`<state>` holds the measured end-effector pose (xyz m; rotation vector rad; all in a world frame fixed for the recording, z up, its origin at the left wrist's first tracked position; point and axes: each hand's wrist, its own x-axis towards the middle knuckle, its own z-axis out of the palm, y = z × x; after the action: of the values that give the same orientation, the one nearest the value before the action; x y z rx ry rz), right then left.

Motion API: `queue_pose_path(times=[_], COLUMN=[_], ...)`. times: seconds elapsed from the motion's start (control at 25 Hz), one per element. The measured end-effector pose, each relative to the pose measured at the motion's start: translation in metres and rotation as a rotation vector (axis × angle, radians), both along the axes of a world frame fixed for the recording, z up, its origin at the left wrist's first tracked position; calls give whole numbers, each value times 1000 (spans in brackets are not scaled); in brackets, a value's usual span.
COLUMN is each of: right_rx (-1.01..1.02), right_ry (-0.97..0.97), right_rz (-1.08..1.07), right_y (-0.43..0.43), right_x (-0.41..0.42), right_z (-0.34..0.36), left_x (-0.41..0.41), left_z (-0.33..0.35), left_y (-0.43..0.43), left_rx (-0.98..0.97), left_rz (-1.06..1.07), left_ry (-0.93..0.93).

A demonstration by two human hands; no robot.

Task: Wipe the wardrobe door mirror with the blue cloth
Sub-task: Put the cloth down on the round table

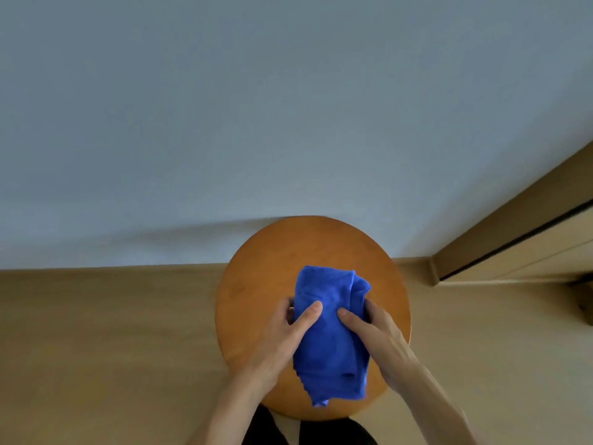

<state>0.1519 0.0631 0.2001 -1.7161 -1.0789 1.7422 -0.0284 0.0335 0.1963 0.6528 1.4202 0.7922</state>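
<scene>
Blue cloth [330,342] noted bunched in loose folds over the seat of a round wooden stool [256,284], taken up between both hands near its middle. Left hand [288,332] is closed on the cloth's left side, thumb laid across the top, fingers curled at the edge. Right hand [375,329] is closed on the right side in the same manner. Whether the lower tail is borne by the seat or hangs just clear cannot be told. The wardrobe door mirror is not seen; only a pale wall [256,107], wood floor [96,332] and a timber frame with a dark gap [519,226] at right are in view. Risks as judged: the cloth is gathered unevenly, with a loose tail toward the body, so a corner could be dragged over the floor on lifting, and grit carried to the glass would leave scratches. A thick wad would give a small, lumpy contact patch, and smears would be left. If the grip is passed carelessly to one hand, the folds could be shaken out. The stool stands close before the person and could be knocked in turning.
</scene>
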Motion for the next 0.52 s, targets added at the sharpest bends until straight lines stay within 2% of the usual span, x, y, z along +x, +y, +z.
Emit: queue_pose_path(times=[0.24, 0.52], right_rx=[-79, -233], right_ry=[80, 133], right_rz=[136, 29], right_y=[37, 38], right_x=[6, 18], right_z=[-27, -96], left_x=[25, 24], left_z=[-29, -110], left_y=[8, 14], left_rx=[-87, -234], left_rz=[147, 175], left_ry=[-142, -376])
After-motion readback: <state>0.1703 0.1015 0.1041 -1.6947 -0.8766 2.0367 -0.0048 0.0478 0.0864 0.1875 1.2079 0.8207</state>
